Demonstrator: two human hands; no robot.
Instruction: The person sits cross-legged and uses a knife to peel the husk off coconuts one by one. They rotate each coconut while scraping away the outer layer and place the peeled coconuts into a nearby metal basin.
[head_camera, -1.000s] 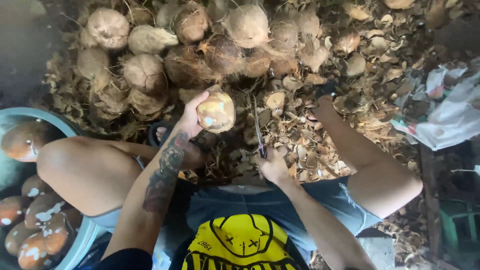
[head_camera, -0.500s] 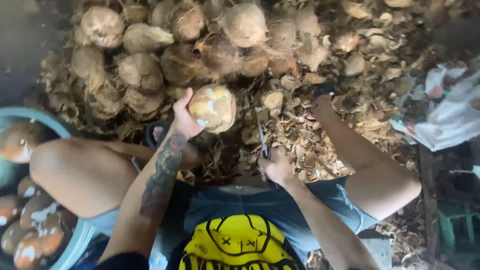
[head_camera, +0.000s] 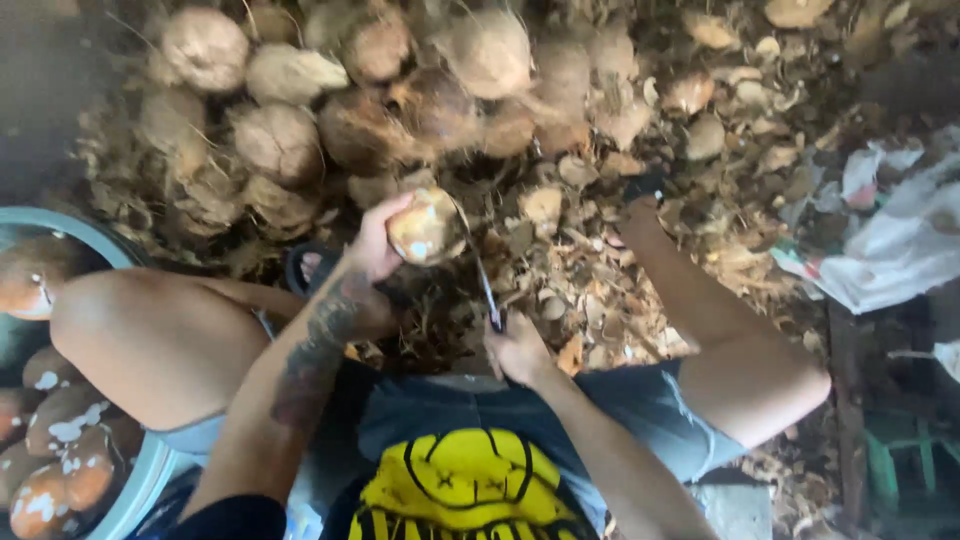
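Note:
My left hand (head_camera: 372, 245) grips a peeled, pale brown coconut (head_camera: 425, 226) and holds it up in front of me, above the husk litter. My right hand (head_camera: 517, 348) is closed around the handle of a knife (head_camera: 487, 295) whose thin blade points up toward the coconut's right side. The blade tip is close to the coconut; I cannot tell if it touches. My knees spread to either side, the left one (head_camera: 150, 340) beside a tub.
A heap of unpeeled husky coconuts (head_camera: 350, 90) lies ahead. Shell chips and husk scraps (head_camera: 640, 270) cover the ground. A light blue tub (head_camera: 140, 470) at lower left holds several peeled coconuts. White cloth or bags (head_camera: 890, 240) lie at right, with a green stool (head_camera: 890, 460) below.
The coconut in my left hand has dropped a little and turned. My right hand with the knife has stayed low near my lap.

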